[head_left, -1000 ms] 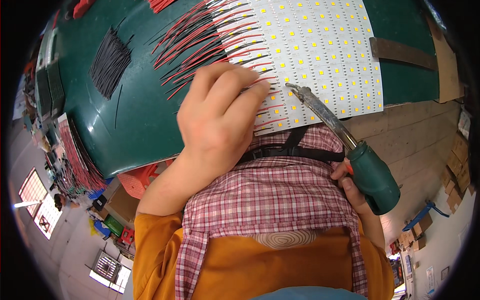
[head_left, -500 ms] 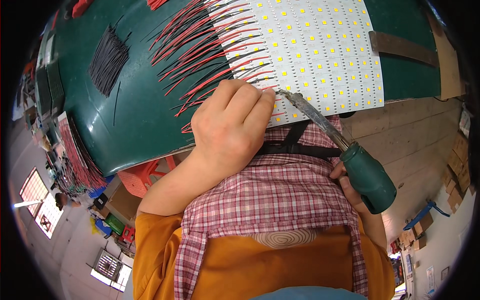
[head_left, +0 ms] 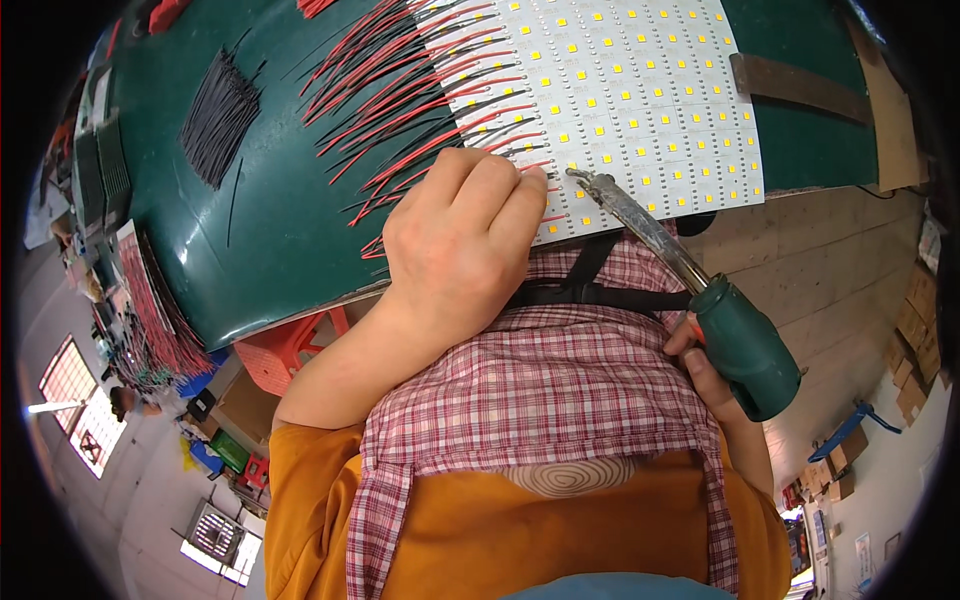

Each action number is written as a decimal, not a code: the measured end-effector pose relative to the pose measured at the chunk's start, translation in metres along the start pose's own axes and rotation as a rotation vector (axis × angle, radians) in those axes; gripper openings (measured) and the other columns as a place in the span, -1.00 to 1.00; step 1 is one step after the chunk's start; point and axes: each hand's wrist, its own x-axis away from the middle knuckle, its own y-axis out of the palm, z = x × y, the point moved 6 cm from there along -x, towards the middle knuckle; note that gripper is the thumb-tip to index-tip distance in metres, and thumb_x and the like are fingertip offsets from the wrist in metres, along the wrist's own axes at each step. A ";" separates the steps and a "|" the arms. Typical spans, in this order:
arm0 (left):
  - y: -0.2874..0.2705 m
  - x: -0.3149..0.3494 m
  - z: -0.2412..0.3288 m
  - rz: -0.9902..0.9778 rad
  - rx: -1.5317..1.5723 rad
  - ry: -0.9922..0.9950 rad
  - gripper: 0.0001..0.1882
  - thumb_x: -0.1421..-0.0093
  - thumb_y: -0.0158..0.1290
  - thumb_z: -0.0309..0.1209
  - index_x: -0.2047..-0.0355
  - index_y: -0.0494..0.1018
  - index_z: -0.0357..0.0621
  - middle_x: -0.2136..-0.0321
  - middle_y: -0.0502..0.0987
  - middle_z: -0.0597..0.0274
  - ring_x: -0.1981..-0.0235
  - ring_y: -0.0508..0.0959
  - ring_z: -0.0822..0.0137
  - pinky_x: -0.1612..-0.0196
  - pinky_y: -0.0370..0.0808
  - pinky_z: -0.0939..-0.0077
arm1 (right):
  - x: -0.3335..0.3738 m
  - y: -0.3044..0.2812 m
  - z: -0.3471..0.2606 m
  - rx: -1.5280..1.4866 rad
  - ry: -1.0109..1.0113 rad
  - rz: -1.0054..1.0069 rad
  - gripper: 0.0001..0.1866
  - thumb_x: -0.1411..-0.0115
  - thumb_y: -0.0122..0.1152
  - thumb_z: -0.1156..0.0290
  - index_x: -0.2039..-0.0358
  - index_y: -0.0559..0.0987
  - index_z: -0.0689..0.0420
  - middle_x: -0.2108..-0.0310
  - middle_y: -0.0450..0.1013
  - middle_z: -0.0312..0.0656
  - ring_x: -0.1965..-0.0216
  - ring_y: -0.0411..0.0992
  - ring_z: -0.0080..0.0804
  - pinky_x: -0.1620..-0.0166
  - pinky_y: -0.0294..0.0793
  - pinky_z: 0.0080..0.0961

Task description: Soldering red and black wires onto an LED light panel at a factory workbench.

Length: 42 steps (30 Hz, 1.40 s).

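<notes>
My left hand (head_left: 462, 235) is closed at the lower left edge of a white LED board (head_left: 650, 110). Its thumb and forefinger pinch a thin wire (head_left: 553, 188), mostly hidden by the fingers. In my right hand (head_left: 708, 375) is a soldering iron (head_left: 745, 345) with a dark green handle, partly covering the fingers. The iron's blackened tip sits over the board, just right of my left fingertips; whether it touches cannot be made out. Red and black wires (head_left: 385, 110) stick out leftward from the board's left edge in a row.
A bundle of black wires (head_left: 220, 120) lies on the green tabletop (head_left: 275, 235). Red and black wires (head_left: 160, 300) hang at the table's left edge. A brown strip (head_left: 800, 88) lies across the board's right edge. A red stool (head_left: 285, 355) stands below the table.
The iron has moved slightly right, its tip now a little farther from my left fingertips. The board has shifted slightly up and left. My left hand keeps its pinch.
</notes>
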 end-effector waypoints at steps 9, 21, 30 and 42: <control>-0.002 0.010 0.003 0.042 0.073 0.029 -0.76 0.20 0.14 -0.54 0.42 0.54 -0.21 0.54 0.41 0.28 0.46 0.48 0.30 0.55 0.41 0.52 | -0.001 0.000 -0.005 0.167 0.091 -0.019 -0.70 0.00 0.32 0.47 0.23 0.47 0.21 0.48 0.56 -0.27 0.48 0.55 -0.45 0.36 0.51 -0.54; -0.003 0.010 0.006 0.001 0.128 -0.026 -0.73 0.20 0.22 -0.65 0.39 0.54 -0.22 0.54 0.45 0.25 0.44 0.52 0.25 0.46 0.47 0.47 | 0.006 0.001 0.001 0.436 0.006 -0.071 -0.70 0.07 0.38 0.40 0.28 0.51 0.03 0.49 0.55 -0.37 0.48 0.54 -0.38 0.38 0.48 -0.51; 0.001 0.009 0.007 0.027 0.017 0.026 -0.79 0.18 0.12 -0.52 0.43 0.52 -0.20 0.54 0.38 0.28 0.43 0.50 0.30 0.56 0.42 0.54 | 0.012 0.000 0.011 0.246 0.136 -0.102 -0.84 -0.17 0.18 0.37 0.33 0.53 0.21 0.42 0.46 -0.24 0.33 0.41 -0.43 0.17 0.39 -0.48; -0.001 0.006 0.009 -0.052 0.050 -0.052 -0.76 0.18 0.19 -0.63 0.41 0.52 -0.22 0.54 0.44 0.25 0.45 0.50 0.25 0.47 0.45 0.50 | 0.005 0.000 0.003 -0.075 0.070 0.009 -0.80 -0.09 0.21 0.57 0.23 0.53 0.28 0.46 0.54 -0.20 0.44 0.52 -0.46 0.34 0.52 -0.58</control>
